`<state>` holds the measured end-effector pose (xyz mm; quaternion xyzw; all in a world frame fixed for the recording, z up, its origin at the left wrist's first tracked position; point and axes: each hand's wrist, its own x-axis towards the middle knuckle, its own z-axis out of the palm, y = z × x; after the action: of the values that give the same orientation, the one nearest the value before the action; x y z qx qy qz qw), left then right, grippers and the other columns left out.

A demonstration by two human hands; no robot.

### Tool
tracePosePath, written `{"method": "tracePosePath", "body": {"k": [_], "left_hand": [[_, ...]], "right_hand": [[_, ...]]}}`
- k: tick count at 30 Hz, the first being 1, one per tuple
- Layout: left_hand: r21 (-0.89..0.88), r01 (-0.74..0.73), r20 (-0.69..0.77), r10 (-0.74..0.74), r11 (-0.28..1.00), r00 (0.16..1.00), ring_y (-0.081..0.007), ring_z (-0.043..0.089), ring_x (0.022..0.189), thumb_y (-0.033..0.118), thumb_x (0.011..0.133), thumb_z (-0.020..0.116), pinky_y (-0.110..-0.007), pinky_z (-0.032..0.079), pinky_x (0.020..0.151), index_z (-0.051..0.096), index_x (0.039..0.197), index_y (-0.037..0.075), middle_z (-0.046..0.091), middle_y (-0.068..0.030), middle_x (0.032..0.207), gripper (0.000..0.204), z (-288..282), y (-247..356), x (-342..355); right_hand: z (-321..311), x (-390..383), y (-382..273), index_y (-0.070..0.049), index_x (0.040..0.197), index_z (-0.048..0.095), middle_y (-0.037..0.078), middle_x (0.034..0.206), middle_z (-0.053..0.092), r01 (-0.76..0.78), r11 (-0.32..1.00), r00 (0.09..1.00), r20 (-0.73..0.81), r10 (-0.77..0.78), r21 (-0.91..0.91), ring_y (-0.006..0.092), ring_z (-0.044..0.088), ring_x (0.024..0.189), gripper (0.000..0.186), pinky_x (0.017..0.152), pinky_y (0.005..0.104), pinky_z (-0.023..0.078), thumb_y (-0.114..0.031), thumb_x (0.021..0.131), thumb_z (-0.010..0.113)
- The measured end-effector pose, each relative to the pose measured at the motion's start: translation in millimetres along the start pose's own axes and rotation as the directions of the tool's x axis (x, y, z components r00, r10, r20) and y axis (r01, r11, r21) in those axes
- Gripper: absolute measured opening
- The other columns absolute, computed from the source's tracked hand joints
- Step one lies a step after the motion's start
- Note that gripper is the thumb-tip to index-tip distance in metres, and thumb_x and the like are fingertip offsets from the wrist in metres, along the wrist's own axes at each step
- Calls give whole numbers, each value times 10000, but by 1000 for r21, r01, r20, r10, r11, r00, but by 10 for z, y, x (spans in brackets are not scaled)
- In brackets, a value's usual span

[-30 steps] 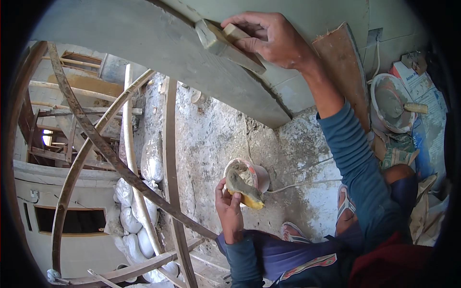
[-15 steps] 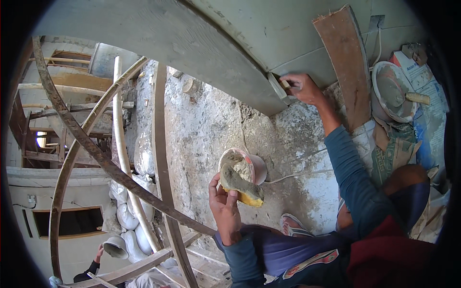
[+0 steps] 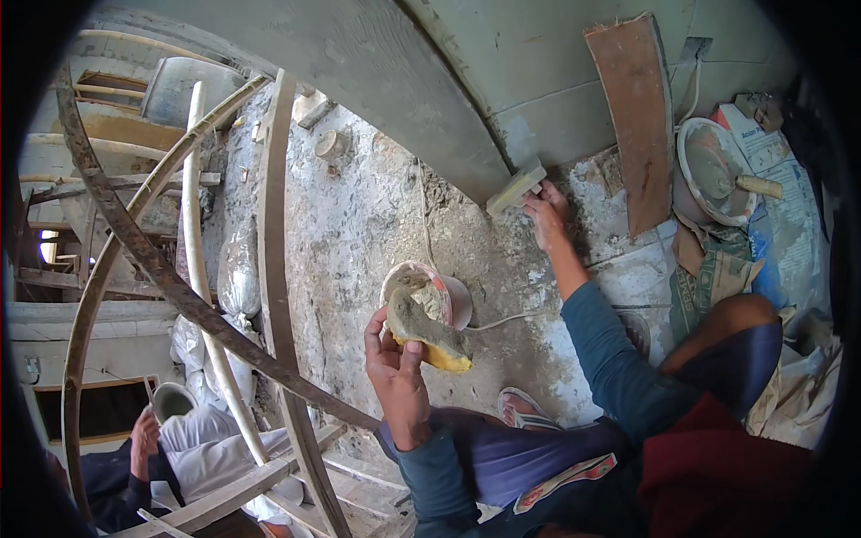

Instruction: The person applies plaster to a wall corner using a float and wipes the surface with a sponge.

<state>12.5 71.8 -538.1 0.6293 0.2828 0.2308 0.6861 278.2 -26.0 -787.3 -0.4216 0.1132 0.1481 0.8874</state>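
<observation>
My left hand [image 3: 395, 381] grips a yellow piece [image 3: 430, 350] coated in grey paste, perhaps a sponge, in front of a bucket [image 3: 436, 278] of pale material on the floor. My right hand [image 3: 549, 215] is closed on a flat rectangular float [image 3: 517, 188] at the lower end of the grey plastered band [image 3: 404, 108], by its corner with the pale green tiled wall [image 3: 556, 81].
Crossed timber poles [image 3: 197, 269] and stacked white sacks [image 3: 235, 269] fill the left side. A co-worker's hand [image 3: 143, 435] lifts something at lower left. A brown board [image 3: 632, 125] leans on the wall; a mortar bucket [image 3: 713, 161] and crumpled bags [image 3: 722, 278] lie at right.
My right hand and float have travelled down along the plastered band to its lower end, turning. My left hand shifted slightly left. The co-worker has come into view at lower left.
</observation>
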Motion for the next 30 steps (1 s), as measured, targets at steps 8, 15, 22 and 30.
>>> {"method": "tracePosePath", "body": {"k": [8, 15, 22, 30], "left_hand": [[-11, 15, -5, -15, 1000, 1000, -213, 583, 1137, 50, 889, 660, -344, 461, 985, 396, 1394, 21, 596, -135, 1241, 570, -109, -38, -21], [-22, 24, -28, -24, 999, 999, -196, 594, 1094, -26, 865, 630, -323, 481, 940, 419, 1362, 33, 619, -126, 1184, 543, -183, -175, -6], [-87, 10, -35, -13, 996, 999, -176, 627, 1035, -86, 898, 558, -295, 515, 904, 435, 1346, -4, 626, -120, 1149, 471, -161, -216, 49], [-118, -11, -31, 8, 993, 999, -165, 628, 1023, -93, 900, 558, -282, 513, 876, 428, 1371, 16, 637, -112, 1133, 501, -201, -314, 141]], "right_hand": [[611, 34, 157, -47, 1204, 552, 74, 1131, 635, -36, 974, 990, -128, 66, 223, 246, 629, 1051, 375, 905, 467, 545, -66, 860, 700], [1868, -782, -1023, 26, 1218, 534, 115, 1162, 617, 176, 940, 984, -17, -179, 292, 243, 626, 1054, 427, 925, 463, 553, -75, 858, 740], [3375, -1408, -2590, 103, 1182, 542, 159, 1097, 643, 427, 805, 840, 147, -522, 412, 224, 662, 959, 439, 813, 370, 606, -105, 860, 758], [2688, -1296, -3625, 70, 1195, 579, 129, 1111, 652, 669, 691, 562, 423, -711, 272, 202, 652, 976, 366, 862, 324, 545, 22, 833, 557]]}}
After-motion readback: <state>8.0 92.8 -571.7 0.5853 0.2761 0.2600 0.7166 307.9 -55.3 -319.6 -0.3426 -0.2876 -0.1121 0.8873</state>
